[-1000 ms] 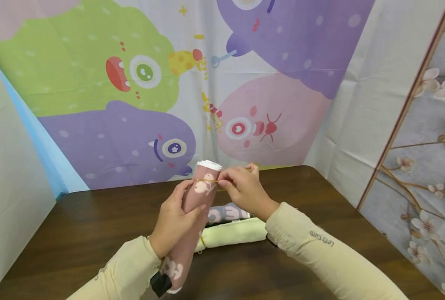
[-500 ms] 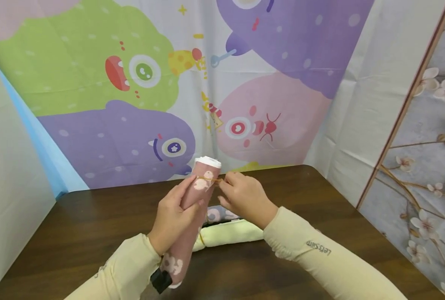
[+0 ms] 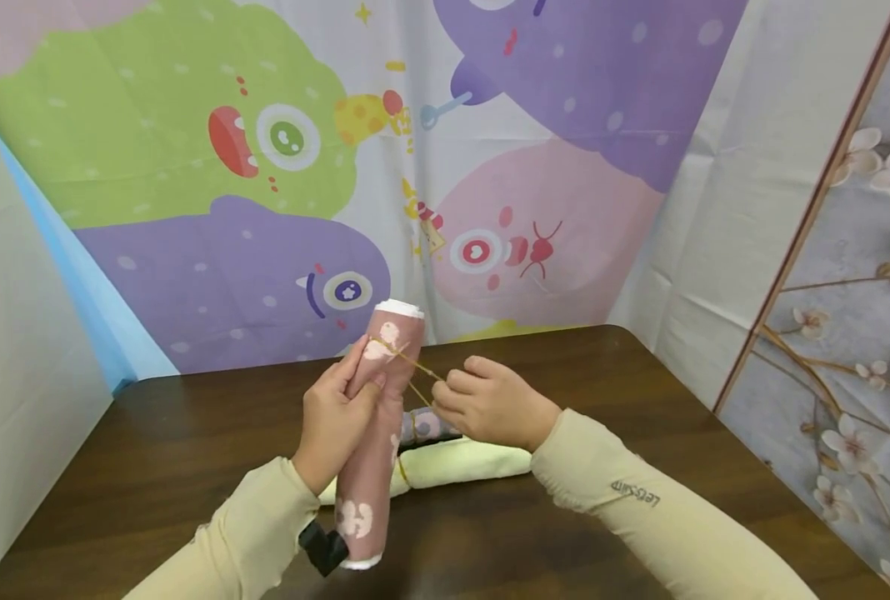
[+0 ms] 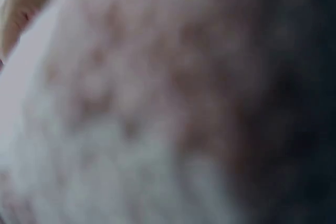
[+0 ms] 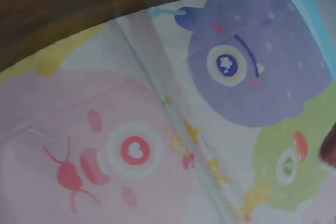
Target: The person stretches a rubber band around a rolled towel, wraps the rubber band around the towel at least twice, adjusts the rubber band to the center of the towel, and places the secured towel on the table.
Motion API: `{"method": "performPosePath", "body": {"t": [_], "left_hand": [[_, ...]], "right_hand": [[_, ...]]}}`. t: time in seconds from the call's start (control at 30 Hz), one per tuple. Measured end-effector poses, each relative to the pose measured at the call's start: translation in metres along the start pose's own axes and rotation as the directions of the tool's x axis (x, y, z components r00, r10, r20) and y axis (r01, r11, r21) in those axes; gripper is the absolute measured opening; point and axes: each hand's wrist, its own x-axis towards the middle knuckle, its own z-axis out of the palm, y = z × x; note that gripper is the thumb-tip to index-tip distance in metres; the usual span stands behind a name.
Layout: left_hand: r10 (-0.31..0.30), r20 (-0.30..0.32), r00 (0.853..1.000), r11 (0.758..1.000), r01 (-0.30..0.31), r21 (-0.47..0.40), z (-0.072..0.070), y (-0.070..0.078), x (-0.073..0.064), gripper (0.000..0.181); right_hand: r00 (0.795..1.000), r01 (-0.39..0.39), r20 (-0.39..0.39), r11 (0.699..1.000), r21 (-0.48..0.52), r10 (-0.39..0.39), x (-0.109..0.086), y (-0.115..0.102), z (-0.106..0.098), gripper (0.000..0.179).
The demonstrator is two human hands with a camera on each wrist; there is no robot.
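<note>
My left hand (image 3: 336, 417) grips a rolled pink towel (image 3: 366, 475) with white patterns, held tilted above the table. A thin yellow-brown rubber band (image 3: 417, 365) runs around the towel's upper part and stretches out to the right. Its pulled end is pinched by my right hand (image 3: 493, 400), which is apart from the roll. In the left wrist view the pink towel (image 4: 157, 77) fills most of the picture, badly blurred, with a bit of a hand at the upper left. No hand work can be made out in the right wrist view.
On the dark wooden table (image 3: 212, 433) lie a pale yellow rolled towel (image 3: 463, 464) with a band around it and, behind it, a grey-and-pink roll (image 3: 430, 425), also banded. A cartoon-printed cloth (image 3: 287, 275) hangs behind the table; a floral panel (image 3: 850, 375) stands right.
My right hand has moved down and away from the towel, stretching the rubber band out further. The pink towel has turned more upright and its top has shifted left.
</note>
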Motion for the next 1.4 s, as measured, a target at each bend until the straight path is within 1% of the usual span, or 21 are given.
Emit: {"method": "performPosePath", "body": {"t": [0.1, 0.17, 0.23, 0.27, 0.33, 0.4, 0.5, 0.57, 0.67, 0.73, 0.8, 0.83, 0.87, 0.93, 1.0, 1.03, 1.1, 1.2, 1.27, 1.33, 1.4], "left_hand": [[-0.005, -0.029, 1.000, 1.000, 0.004, -0.021, 0.000, 0.000, 0.002, 0.047], [-0.020, -0.028, 0.999, 0.999, 0.019, -0.044, -0.001, 0.000, 0.002, 0.047], [-0.035, -0.024, 0.999, 0.998, 0.033, -0.054, -0.001, 0.000, 0.002, 0.047], [-0.038, -0.024, 0.999, 0.998, 0.036, -0.055, 0.000, 0.000, 0.002, 0.046], [-0.053, -0.021, 0.998, 0.997, 0.052, -0.062, 0.000, 0.001, 0.002, 0.046], [-0.050, -0.027, 0.998, 0.997, 0.048, -0.054, 0.000, 0.001, 0.001, 0.045], [-0.026, -0.031, 0.999, 0.998, 0.024, -0.057, 0.001, 0.003, -0.002, 0.045], [0.005, -0.030, 1.000, 0.998, -0.007, -0.055, 0.002, 0.005, -0.005, 0.046], [0.053, -0.024, 0.998, 0.996, -0.054, -0.066, 0.003, 0.009, -0.010, 0.046], [0.070, -0.026, 0.997, 0.995, -0.072, -0.069, 0.004, 0.010, -0.012, 0.046], [0.075, -0.031, 0.997, 0.994, -0.077, -0.073, 0.005, 0.011, -0.013, 0.046], [0.075, -0.033, 0.997, 0.994, -0.077, -0.075, 0.005, 0.012, -0.013, 0.046], [0.076, -0.033, 0.997, 0.994, -0.079, -0.077, 0.005, 0.012, -0.014, 0.046], [0.088, -0.025, 0.996, 0.992, -0.090, -0.083, 0.006, 0.014, -0.016, 0.045], [0.113, -0.010, 0.994, 0.989, -0.113, -0.095, 0.006, 0.014, -0.018, 0.046], [0.131, 0.001, 0.991, 0.985, -0.131, -0.110, 0.005, 0.013, -0.019, 0.045], [0.177, 0.030, 0.984, 0.972, -0.170, -0.161, 0.004, 0.010, -0.019, 0.045], [0.245, 0.078, 0.966, 0.941, -0.218, -0.258, 0.000, 0.003, -0.018, 0.045], [0.286, 0.120, 0.951, 0.920, -0.237, -0.311, -0.003, -0.001, -0.018, 0.045], [0.319, 0.170, 0.932, 0.910, -0.251, -0.331, -0.005, -0.004, -0.020, 0.045], [0.347, 0.226, 0.910, 0.904, -0.260, -0.340, -0.006, -0.005, -0.022, 0.046]], "right_hand": [[0.985, -0.151, -0.081, 0.987, 0.062, 0.156, -0.001, 0.003, 0.001, 0.026], [0.953, -0.251, -0.144, 0.961, 0.115, 0.266, -0.002, 0.003, 0.002, 0.021], [0.910, -0.344, -0.183, 0.925, 0.161, 0.371, -0.002, 0.001, 0.003, 0.026], [0.884, -0.390, -0.197, 0.901, 0.188, 0.424, -0.002, -0.001, 0.003, 0.030], [0.814, -0.485, -0.219, 0.838, 0.252, 0.537, -0.002, -0.006, 0.005, 0.039], [0.721, -0.577, -0.218, 0.743, 0.339, 0.658, -0.001, -0.012, 0.006, 0.046], [0.533, -0.680, -0.186, 0.549, 0.487, 0.825, 0.002, -0.021, 0.008, 0.048], [0.392, -0.718, -0.119, 0.384, 0.580, 0.912, 0.005, -0.026, 0.008, 0.048], [0.162, -0.704, 0.038, 0.089, 0.705, 0.986, 0.009, -0.029, 0.009, 0.048], [0.029, -0.661, 0.170, -0.109, 0.742, 0.985, 0.013, -0.029, 0.008, 0.051], [-0.066, -0.629, 0.313, -0.283, 0.724, 0.948, 0.016, -0.028, 0.007, 0.060], [-0.093, -0.619, 0.396, -0.365, 0.696, 0.913, 0.018, -0.027, 0.007, 0.063], [-0.108, -0.616, 0.483, -0.440, 0.654, 0.869, 0.020, -0.027, 0.007, 0.068], [-0.109, -0.613, 0.641, -0.559, 0.558, 0.760, 0.021, -0.025, 0.007, 0.081], [-0.082, -0.600, 0.758, -0.640, 0.481, 0.647, 0.019, -0.023, 0.007, 0.091], [-0.054, -0.598, 0.794, -0.657, 0.459, 0.605, 0.017, -0.021, 0.007, 0.096], [0.010, -0.576, 0.835, -0.680, 0.454, 0.550, 0.010, -0.017, 0.007, 0.105], [0.149, -0.552, 0.865, -0.685, 0.475, 0.479, -0.002, -0.013, 0.005, 0.117], [0.229, -0.567, 0.882, -0.681, 0.464, 0.412, -0.010, -0.012, 0.003, 0.121], [0.289, -0.598, 0.883, -0.651, 0.467, 0.369, -0.016, -0.012, 0.001, 0.122], [0.326, -0.633, 0.875, -0.605, 0.483, 0.358, -0.019, -0.012, 0.000, 0.120]]}}
